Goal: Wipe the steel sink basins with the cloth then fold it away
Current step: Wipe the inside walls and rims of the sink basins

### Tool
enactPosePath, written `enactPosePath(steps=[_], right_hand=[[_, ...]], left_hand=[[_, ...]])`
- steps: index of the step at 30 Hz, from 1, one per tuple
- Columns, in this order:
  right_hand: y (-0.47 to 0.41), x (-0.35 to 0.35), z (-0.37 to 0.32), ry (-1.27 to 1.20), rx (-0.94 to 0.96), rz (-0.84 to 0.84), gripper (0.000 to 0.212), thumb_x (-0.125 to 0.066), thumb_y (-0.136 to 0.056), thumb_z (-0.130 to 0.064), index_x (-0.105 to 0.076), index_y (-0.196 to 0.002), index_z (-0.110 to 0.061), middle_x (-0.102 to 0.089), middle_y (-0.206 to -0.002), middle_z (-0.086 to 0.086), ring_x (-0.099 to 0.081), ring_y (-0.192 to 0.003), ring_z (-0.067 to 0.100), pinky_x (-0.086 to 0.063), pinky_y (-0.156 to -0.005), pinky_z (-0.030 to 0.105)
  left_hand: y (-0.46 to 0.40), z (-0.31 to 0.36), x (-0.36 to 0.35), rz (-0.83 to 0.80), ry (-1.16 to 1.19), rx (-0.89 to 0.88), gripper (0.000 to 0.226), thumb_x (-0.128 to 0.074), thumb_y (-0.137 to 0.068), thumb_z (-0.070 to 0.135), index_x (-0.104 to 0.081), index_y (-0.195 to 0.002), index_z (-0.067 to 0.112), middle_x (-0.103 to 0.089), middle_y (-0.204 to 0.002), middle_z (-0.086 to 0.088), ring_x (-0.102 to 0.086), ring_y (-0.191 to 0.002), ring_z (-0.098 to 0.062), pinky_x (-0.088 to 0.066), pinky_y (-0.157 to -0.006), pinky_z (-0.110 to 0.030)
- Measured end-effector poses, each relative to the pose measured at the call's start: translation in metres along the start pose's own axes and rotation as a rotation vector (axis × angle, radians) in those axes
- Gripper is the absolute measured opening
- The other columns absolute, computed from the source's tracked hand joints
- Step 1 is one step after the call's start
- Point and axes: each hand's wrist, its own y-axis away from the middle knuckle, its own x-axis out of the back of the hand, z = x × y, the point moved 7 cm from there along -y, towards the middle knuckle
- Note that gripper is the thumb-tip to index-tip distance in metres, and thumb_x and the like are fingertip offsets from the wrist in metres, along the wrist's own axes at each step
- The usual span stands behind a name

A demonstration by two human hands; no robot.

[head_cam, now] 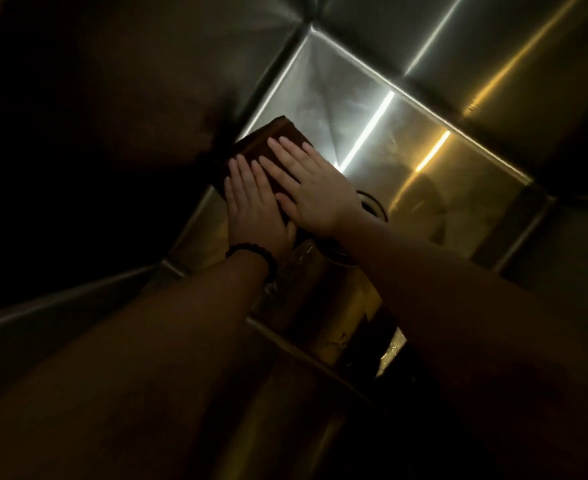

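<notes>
Where both hands [285, 195] press flat, dark brown folded cloth [268, 140], steel basin [406, 174]

I see a very dim frame; its left side sinks into black shadow. White and yellow glare streaks cross the steel basin floor [406, 140]. Near forearms are underexposed, edges stretched by wide-angle distortion.
</notes>
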Motion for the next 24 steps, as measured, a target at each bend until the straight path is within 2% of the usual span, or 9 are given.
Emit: enactPosePath(steps=[2,5,8,11,16,20,24], right_hand=[[0.013,0.007,0.026,-0.048,-0.145,0.081,0.057,-0.031,-0.096,-0.04,-0.025,-0.148,-0.017,-0.018,-0.157,0.01,-0.013,-0.146,0.023,-0.013,-0.119,0.044],[0.049,0.017,0.079,-0.001,-0.396,0.186,0.057,-0.036,-0.095,-0.037,-0.031,-0.147,-0.015,-0.025,-0.154,0.014,-0.021,-0.144,0.026,-0.015,-0.118,0.042],[0.095,0.015,0.123,0.003,-0.609,0.149,0.06,-0.032,-0.094,-0.038,-0.018,-0.15,-0.017,-0.014,-0.158,0.01,-0.009,-0.146,0.024,-0.006,-0.119,0.04],[0.141,0.007,0.133,-0.029,-0.803,0.15,0.061,-0.028,-0.097,-0.037,-0.008,-0.151,-0.019,-0.003,-0.16,0.007,0.001,-0.147,0.021,0.0,-0.119,0.038],[0.194,-0.021,0.094,-0.09,-1.073,0.157,0.06,-0.024,-0.098,-0.038,-0.001,-0.151,-0.02,0.001,-0.159,0.009,0.004,-0.147,0.023,-0.007,-0.119,0.046],[0.227,-0.055,0.016,-0.183,-1.131,0.146,0.065,-0.021,-0.095,-0.042,0.005,-0.15,-0.018,0.001,-0.159,0.014,0.007,-0.146,0.026,-0.006,-0.119,0.047],[0.248,-0.079,-0.057,-0.329,-1.237,0.142,0.064,-0.014,-0.094,-0.044,0.009,-0.148,-0.018,0.007,-0.158,0.013,0.014,-0.144,0.025,0.0,-0.118,0.045]], left_hand=[[-0.018,0.023,0.01,0.018,-0.019,-0.164,0.086,-0.02,-0.083,0.048,0.0,-0.147,-0.005,0.001,-0.155,-0.029,0.004,-0.145,-0.039,-0.001,-0.119,-0.049],[-0.046,0.085,0.028,0.047,-0.03,-0.443,0.084,-0.026,-0.085,0.048,-0.004,-0.148,-0.002,-0.001,-0.156,-0.027,0.002,-0.146,-0.036,-0.004,-0.119,-0.048],[-0.052,0.148,0.031,0.048,-0.072,-0.649,0.083,-0.031,-0.086,0.046,-0.004,-0.149,-0.001,0.0,-0.157,-0.025,0.003,-0.146,-0.035,-0.003,-0.119,-0.047],[-0.038,0.189,0.023,0.041,-0.136,-0.806,0.082,-0.033,-0.087,0.045,-0.004,-0.149,0.0,0.0,-0.157,-0.022,0.004,-0.146,-0.034,-0.002,-0.119,-0.047],[0.016,0.201,0.009,0.021,-0.159,-1.009,0.077,-0.034,-0.088,0.04,-0.009,-0.15,0.002,-0.005,-0.158,-0.02,0.0,-0.147,-0.032,-0.002,-0.12,-0.044],[0.075,0.17,-0.022,-0.057,-0.107,-1.133,0.07,-0.03,-0.09,0.035,-0.015,-0.149,0.003,-0.012,-0.157,-0.02,-0.004,-0.147,-0.032,-0.001,-0.12,-0.043],[0.127,0.134,-0.051,-0.151,-0.181,-1.229,0.077,-0.043,-0.085,0.039,-0.019,-0.149,0.003,-0.018,-0.156,-0.02,-0.01,-0.146,-0.032,0.002,-0.118,-0.043]])
